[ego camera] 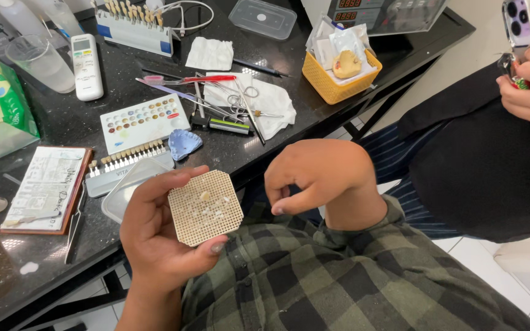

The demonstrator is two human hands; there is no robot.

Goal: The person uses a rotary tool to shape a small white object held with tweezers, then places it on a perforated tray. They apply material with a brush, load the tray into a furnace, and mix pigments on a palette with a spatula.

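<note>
One beige honeycomb ceramic tray (206,214), one white remote control (86,66), one yellow plastic basket (329,86) and two clear plastic cups (42,61) are counted.

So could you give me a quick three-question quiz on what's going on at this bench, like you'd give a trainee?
1. True or false: the left hand holds the honeycomb tray.
2. What colour is the basket on the table?
A. yellow B. red C. blue
3. Fill in: the right hand is pinched beside the tray, its fingertips ____ it.

Key: 1 true; 2 A; 3 apart from.
</note>
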